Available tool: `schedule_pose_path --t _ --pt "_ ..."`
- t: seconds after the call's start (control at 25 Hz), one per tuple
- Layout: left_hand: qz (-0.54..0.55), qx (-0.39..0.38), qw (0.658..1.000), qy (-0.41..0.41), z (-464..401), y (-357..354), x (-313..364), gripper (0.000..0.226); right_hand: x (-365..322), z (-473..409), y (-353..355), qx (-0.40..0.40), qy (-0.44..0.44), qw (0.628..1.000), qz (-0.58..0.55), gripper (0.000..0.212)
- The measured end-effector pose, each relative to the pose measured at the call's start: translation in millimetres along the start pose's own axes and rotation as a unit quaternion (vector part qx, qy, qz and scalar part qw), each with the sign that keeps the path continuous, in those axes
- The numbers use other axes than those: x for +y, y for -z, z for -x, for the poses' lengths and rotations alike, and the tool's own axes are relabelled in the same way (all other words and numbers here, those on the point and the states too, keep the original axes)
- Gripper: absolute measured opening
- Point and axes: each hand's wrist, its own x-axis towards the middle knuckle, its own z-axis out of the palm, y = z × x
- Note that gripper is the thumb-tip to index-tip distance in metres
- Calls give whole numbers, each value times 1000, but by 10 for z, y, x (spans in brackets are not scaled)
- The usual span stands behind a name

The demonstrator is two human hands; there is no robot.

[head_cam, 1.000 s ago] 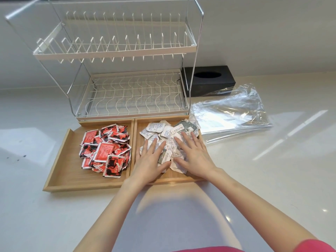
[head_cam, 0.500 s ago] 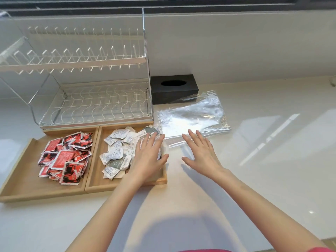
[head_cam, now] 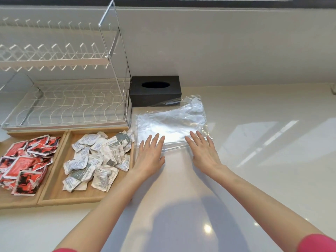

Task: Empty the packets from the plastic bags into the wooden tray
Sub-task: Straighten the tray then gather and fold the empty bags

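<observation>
Both hands have left the white packets and moved right to the flat plastic bags [head_cam: 171, 124]. Now the left hand [head_cam: 150, 157] and the right hand [head_cam: 203, 153] lie flat with straight fingers on the near edge of the bags, gripping nothing. White packets [head_cam: 99, 157] fill the right side of the wooden tray [head_cam: 72, 198], and red packets [head_cam: 25, 160] fill the left side. I think the bags are empty, so the pouring looks done and only tidying the bags is left.

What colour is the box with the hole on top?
Black: the box shows clearly in the head view.
</observation>
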Motion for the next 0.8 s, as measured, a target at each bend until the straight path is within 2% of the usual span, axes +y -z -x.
schedule_pose_path --t 0.16,0.36,0.52,0.6,0.68,0.8 --pt "-11 4 1000 25 -273 -147 16 60 134 -321 -41 -4 29 999 38 65" --pt "2 16 1000 27 -431 -264 58 45 236 -552 -208 41 58 998 2 44" --pt "-10 22 999 23 -404 -314 44 42 235 -468 -274 1 47 999 24 50" --pt "-2 16 1000 15 -366 -318 42 41 209 -408 -294 46 58 996 54 56" --pt "-2 6 1000 5 -323 -318 17 40 170 -325 -291 29 48 994 89 67" --pt "6 16 999 -37 -174 -248 45 36 129 -149 -285 14 49 993 102 58"
